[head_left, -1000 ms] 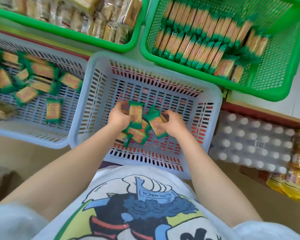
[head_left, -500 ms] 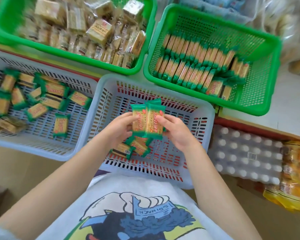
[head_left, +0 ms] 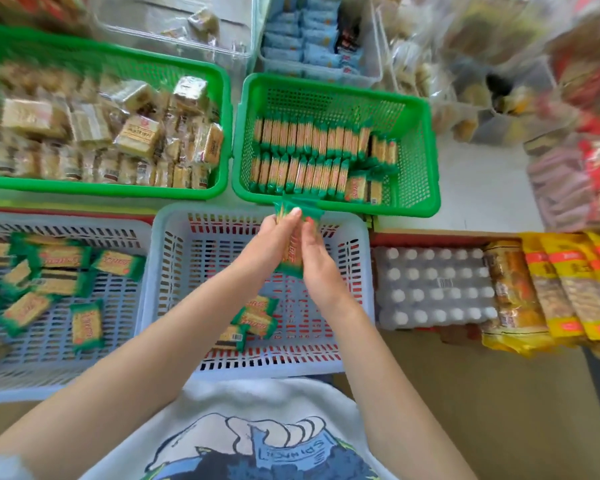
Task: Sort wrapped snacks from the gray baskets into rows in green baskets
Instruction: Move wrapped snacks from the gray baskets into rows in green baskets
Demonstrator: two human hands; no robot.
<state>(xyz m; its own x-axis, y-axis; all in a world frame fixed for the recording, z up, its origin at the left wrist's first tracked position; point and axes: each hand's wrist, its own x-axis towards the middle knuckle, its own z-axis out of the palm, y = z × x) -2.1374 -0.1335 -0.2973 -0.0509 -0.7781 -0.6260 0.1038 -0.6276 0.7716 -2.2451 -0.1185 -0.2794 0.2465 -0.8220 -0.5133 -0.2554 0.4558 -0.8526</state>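
Observation:
My left hand [head_left: 269,240] and my right hand [head_left: 315,255] press together on a small stack of green-wrapped snacks [head_left: 293,252], held on edge above the far rim of the middle gray basket [head_left: 174,216]. Three loose snacks [head_left: 253,320] lie on that basket's floor below my forearms. Just beyond my hands stands the right green basket [head_left: 426,188], holding two neat rows of the same snacks [head_left: 312,154] with bare floor at its right end. The left gray basket [head_left: 59,375] holds several scattered snacks [head_left: 59,271].
A left green basket [head_left: 101,190] is full of clear-wrapped square cakes. Right of the gray basket lie a shrink-wrapped pack of white-capped bottles [head_left: 433,289] and yellow snack bags [head_left: 561,289]. Clear bins of other snacks stand at the back.
Both hands gathered snacks off the middle gray basket's floor, squared them into a stack, and lifted it away from me toward the right green basket. The view tilted up.

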